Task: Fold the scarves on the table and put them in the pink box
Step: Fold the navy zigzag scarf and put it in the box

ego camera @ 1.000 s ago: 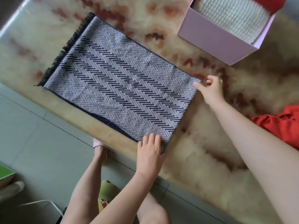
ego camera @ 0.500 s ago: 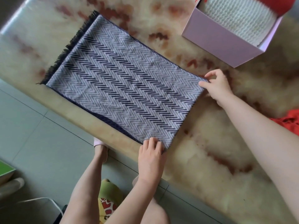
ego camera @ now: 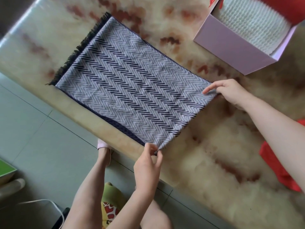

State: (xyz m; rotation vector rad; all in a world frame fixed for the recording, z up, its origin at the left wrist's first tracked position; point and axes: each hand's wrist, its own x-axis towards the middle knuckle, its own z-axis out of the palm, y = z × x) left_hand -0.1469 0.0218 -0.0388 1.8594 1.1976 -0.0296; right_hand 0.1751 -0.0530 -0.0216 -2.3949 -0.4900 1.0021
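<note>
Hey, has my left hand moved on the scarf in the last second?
Yes. The left hand slid back off the scarf toward the table edge, now pinching the scarf's corner.

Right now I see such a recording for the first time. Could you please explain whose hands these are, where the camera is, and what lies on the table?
There is no machine: a person works with bare hands, and one camera worn on the head looks down at them. On the cream marbled table lies a folded grey and navy zigzag scarf with a dark fringe. The left hand pinches its near corner; the right hand holds its far corner. Behind it stands the pink box, with a white knitted scarf inside. A red cloth lies at the right edge.
</note>
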